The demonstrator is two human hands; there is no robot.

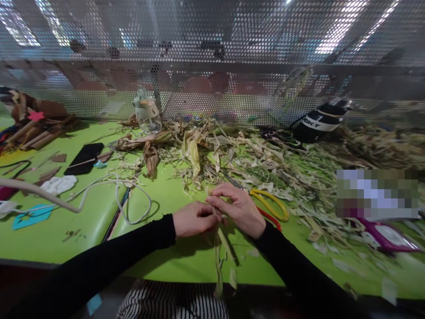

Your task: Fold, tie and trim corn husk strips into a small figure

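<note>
apparently, leafy strips [226, 244] run between the fingers [222, 190], dangling below.

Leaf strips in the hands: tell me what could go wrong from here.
The thin leaf strips might tear or slip loose. The right hand, close beside the scissors, could brush their blades. The white cable loop may snag the left sleeve.

You are stationed in what appears to be a craft workshop or classroom. Your bright green tabletop [89, 223] carries dry husk-like scraps [195, 150], scissors [267, 194], a pink star [36, 115] and a blue cutout [33, 217]; a perforated metal screen [199, 26] stands beyond the clutter.
</note>
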